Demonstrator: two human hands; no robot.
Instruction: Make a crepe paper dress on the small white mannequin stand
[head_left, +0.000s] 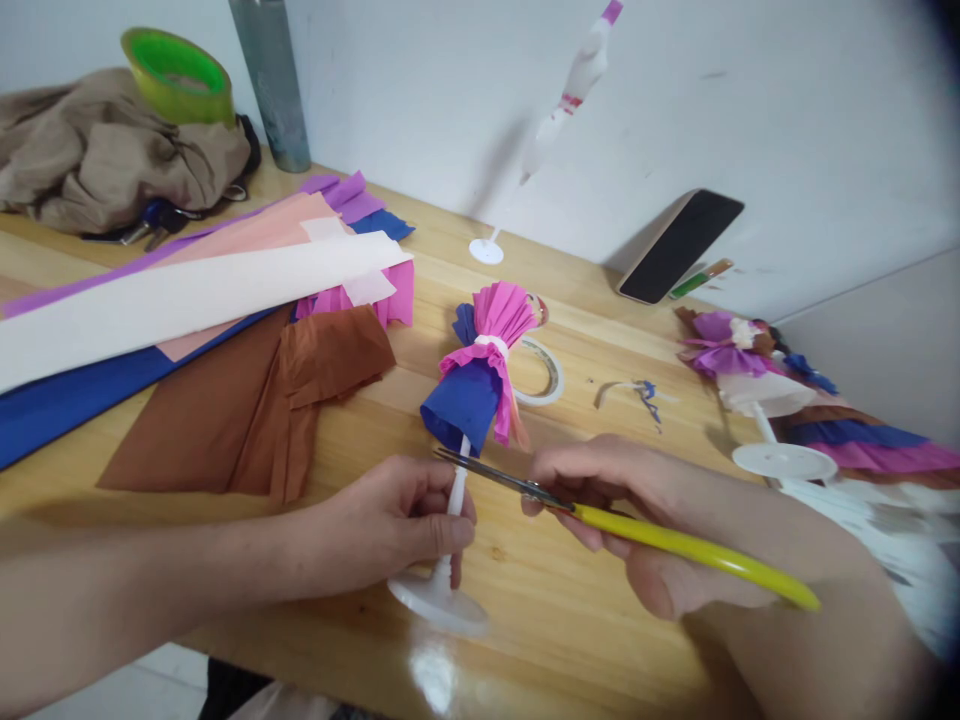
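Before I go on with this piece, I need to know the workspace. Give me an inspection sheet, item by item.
Surface: wooden table, with bright glare near the front edge.
Job's things: white stand topped with blue and pink paper; scissors with blades at its stem, contact unclear.
Clutter: paper strips and brown paper at left; tape ring behind the stand; small scraps at right.
Hands: left hand grips the stem; right hand holds the scissors.
Cables: nothing seen.
Surroundings: pale wall, phone leaning on it; bottle and brown cloth at left.
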